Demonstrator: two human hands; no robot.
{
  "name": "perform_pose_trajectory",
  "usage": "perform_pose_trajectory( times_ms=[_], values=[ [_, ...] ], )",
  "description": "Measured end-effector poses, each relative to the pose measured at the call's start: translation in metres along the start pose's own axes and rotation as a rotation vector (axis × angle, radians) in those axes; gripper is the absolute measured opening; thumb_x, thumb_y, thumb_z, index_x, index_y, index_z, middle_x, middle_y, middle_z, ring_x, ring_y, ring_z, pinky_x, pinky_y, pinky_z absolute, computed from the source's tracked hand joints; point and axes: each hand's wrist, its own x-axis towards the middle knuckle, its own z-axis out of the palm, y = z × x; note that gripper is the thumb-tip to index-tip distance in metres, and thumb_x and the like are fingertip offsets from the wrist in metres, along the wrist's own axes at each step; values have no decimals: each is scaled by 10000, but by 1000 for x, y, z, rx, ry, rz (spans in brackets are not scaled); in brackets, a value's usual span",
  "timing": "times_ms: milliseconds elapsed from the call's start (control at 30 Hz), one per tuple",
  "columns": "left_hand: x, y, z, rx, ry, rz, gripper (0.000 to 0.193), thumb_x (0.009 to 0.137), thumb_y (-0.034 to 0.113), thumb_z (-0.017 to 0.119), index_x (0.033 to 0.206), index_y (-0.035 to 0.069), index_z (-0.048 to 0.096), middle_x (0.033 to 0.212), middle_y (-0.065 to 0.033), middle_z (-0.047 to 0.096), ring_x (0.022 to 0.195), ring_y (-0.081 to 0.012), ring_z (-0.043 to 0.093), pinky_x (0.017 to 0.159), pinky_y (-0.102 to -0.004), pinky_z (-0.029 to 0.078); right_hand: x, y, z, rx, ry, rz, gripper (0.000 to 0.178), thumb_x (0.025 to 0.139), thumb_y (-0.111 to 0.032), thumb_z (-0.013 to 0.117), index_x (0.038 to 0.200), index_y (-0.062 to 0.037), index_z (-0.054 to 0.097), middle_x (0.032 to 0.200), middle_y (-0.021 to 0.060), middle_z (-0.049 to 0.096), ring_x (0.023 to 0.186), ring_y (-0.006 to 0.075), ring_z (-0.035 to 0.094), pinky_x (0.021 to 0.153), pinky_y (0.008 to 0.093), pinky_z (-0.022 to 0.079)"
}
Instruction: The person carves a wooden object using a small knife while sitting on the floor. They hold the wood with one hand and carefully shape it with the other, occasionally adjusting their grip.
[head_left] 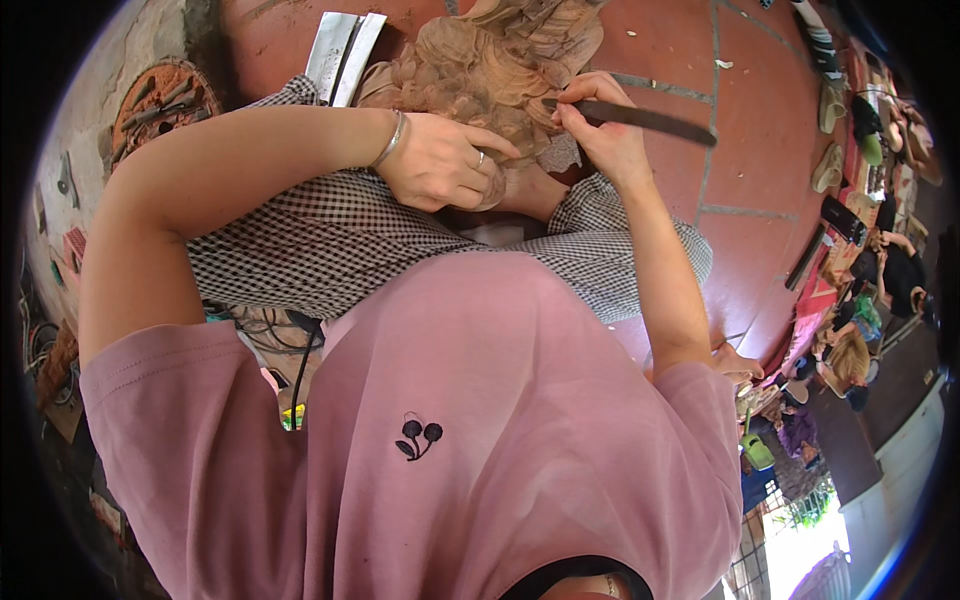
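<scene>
A brown wood carving [490,55] with deep, leaf-like curls lies at the top, in front of my crossed legs. My left hand [435,165] lies on its near left end, index finger stretched over the carved surface and the other fingers curled around the edge. In my right hand [610,130] is a long, dark, flat file [655,122], pinched between thumb and fingers. One tip of the file meets the right side of the carving, while its rounded end sticks out to the right.
A round basket [165,105] with sticks or tools stands at the far left. Two pale metal-like strips [345,55] lie left of the carving. Red floor tiles [755,180] spread to the right, with shoes [828,168] and assorted items along the right side.
</scene>
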Motion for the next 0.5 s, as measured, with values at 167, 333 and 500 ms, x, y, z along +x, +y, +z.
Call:
perform_pose_trajectory(
  times_ms=[167,333,500],
  values=[
    [0,0,0,13,-19,0,275,675,197,690,879,23,629,886,-107,664,996,-268,639,1160,-556,324,-9,-7,-1,237,-42,180,168,851,-59,734,944,18,617,953,76,671,854,136,693,760,260,556],
    [1,1,0,7,13,5,234,684,187,678,843,24,624,872,-104,665,991,-268,642,1157,-559,323,-3,-22,5,349,-57,195,106,864,-11,700,854,27,602,914,78,668,867,155,704,773,265,573],
    [2,0,0,43,-14,3,246,688,187,673,867,23,631,878,-104,668,1001,-270,642,1165,-560,309,0,-18,-14,-5,-101,121,162,795,-75,743,749,9,612,818,50,644,747,125,653,687,282,522]
  ],
)
